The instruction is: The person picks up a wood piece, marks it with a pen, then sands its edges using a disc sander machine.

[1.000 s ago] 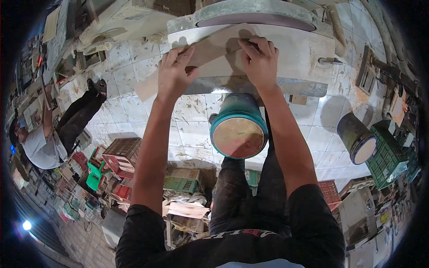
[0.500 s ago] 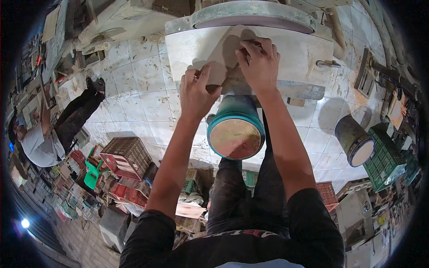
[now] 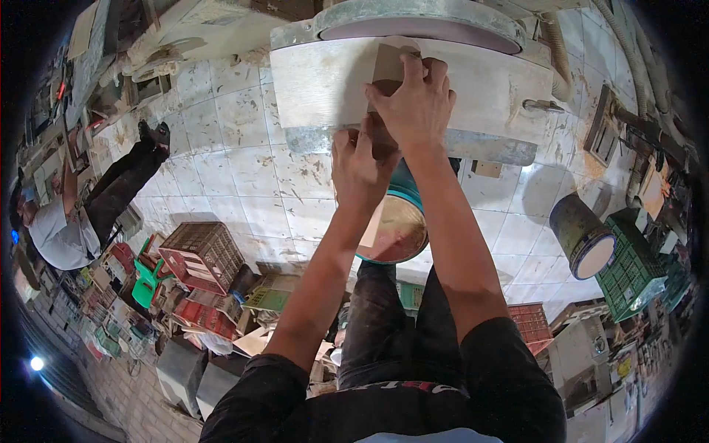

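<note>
My left hand [image 3: 362, 171] is closed on the near end of a flat brown wooden piece [image 3: 391, 66], low on the pale work table [image 3: 317, 88]. Over the same piece lies my right hand [image 3: 415, 103], its fingers bent and gripping it farther up. The far end of the piece reaches the edge of a large round disc [image 3: 421, 32] behind the table. A metal strip [image 3: 487, 146] runs along the table's near edge. Fingertips of both hands are partly hidden by the piece and the knuckles.
A teal bucket [image 3: 402, 229] stands below the table, near my legs. To the right are a dark bucket [image 3: 580, 232] and a green crate [image 3: 631, 269]. A brown crate [image 3: 203, 255] stands at left, where another person [image 3: 66, 232] is at work.
The wooden piece has turned more upright, pointing at the disc. My left hand has moved right and nearer, under my right hand, which has shifted slightly left.
</note>
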